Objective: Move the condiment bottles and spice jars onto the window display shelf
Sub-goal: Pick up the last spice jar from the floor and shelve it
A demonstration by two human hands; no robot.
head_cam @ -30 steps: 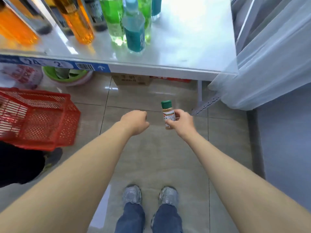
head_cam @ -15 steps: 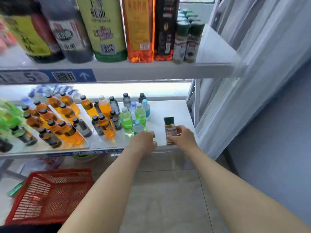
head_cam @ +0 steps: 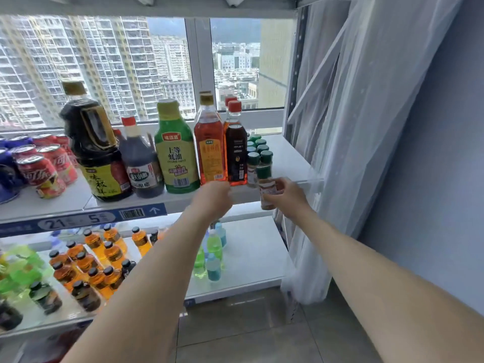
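Observation:
My right hand (head_cam: 286,197) grips a small spice jar (head_cam: 266,188) with a green cap, held upright at the front edge of the window shelf (head_cam: 288,163). Just behind it stand several matching green-capped spice jars (head_cam: 258,153). Left of those, tall condiment bottles line the shelf: a dark red-capped bottle (head_cam: 235,150), an amber oil bottle (head_cam: 209,150), a green oyster-sauce bottle (head_cam: 174,153), a dark vinegar bottle (head_cam: 138,163) and a big soy-sauce jug (head_cam: 97,148). My left hand (head_cam: 213,197) is a closed fist at the shelf edge, below the amber bottle; nothing shows in it.
Red and blue drink cans (head_cam: 39,166) fill the shelf's left end. The lower shelf (head_cam: 251,255) carries several orange, green and blue drink bottles (head_cam: 104,260). A white sheer curtain (head_cam: 348,153) hangs along the right side of the rack, beside a blue wall (head_cam: 432,179).
The view has lifted from the floor and the lower shelf to the window shelf. Both hands have risen, and the right one has carried the spice jar up to the shelf's front edge.

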